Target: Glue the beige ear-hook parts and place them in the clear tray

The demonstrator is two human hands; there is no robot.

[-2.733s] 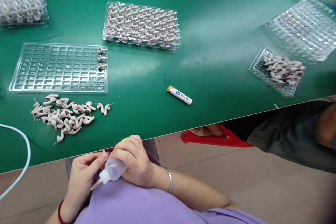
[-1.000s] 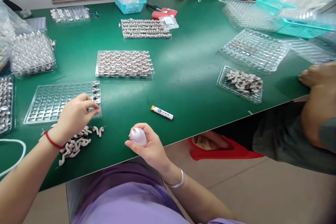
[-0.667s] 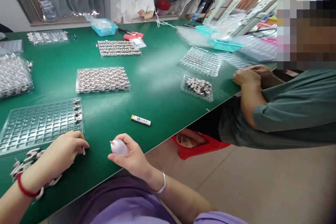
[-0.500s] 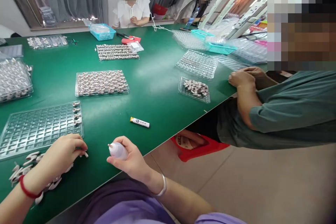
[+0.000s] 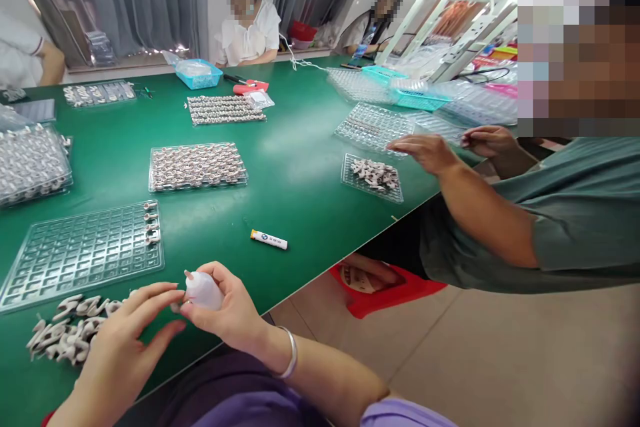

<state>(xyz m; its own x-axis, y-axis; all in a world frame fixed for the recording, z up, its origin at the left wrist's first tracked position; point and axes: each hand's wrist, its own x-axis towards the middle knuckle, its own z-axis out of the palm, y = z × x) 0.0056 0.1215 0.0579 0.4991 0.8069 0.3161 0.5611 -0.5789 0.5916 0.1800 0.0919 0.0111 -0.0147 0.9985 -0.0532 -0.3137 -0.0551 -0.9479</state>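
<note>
My right hand is clamped around a translucent squeeze bottle, held near the tabletop's close edge with its narrow nozzle tilted upward. The thumb and forefinger of my left hand stand apart beside it; whether its fingers grip the small pale piece at their tips, I cannot tell. The bottle is probably light and soft-walled, best held round the body, clear of the nozzle, since a hard pinch could push out its contents; the fill level is not discernible. The loose earbud shells, heaped near my left hand, are likely light, stiff and slick; the stem offers the surest hold, and the thin strands at some of them look easily bent.

Containers: the nearest clear compartment tray carries four shells in its right-hand column, its other compartments unfilled. Beyond it, a packed tray bears close rows of shells; a farther tray is similarly laden, with a clear plastic bag over its right end. At right, a small tray holds a loose heap. A blue basket contains crumpled clear plastic.
</note>
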